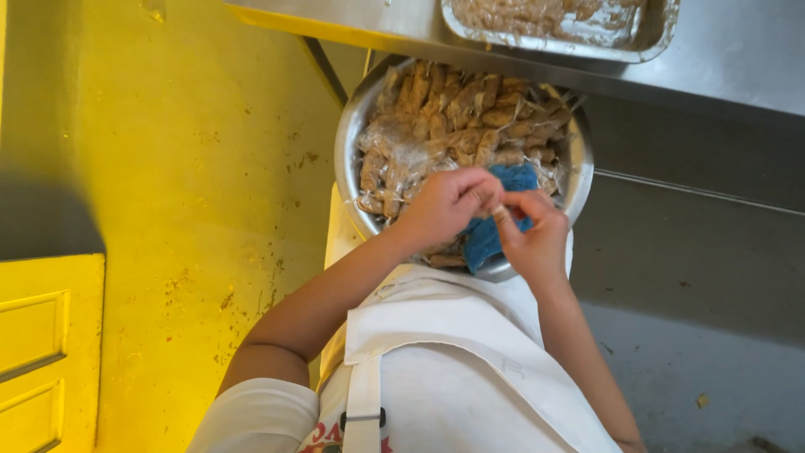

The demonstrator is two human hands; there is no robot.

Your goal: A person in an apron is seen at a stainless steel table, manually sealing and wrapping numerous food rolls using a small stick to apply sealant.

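Many small clear plastic packets of tan-brown sticks [453, 117] are seen heaped in a round metal bowl [348, 159], with one more such packet [496, 210] pinched between left hand [449, 205] and right hand [537, 231].

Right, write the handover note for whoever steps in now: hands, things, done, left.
Left hand and right hand: meet over the metal bowl, fingers pinching a small wrapped piece between them.
Things: the bowl holds many clear-wrapped brown sticks and a blue cloth under the hands. A metal tray of unwrapped brown food sits on the steel counter beyond.
Done: a bowlful wrapped.
Left: the piece in hand; food remains in the tray.
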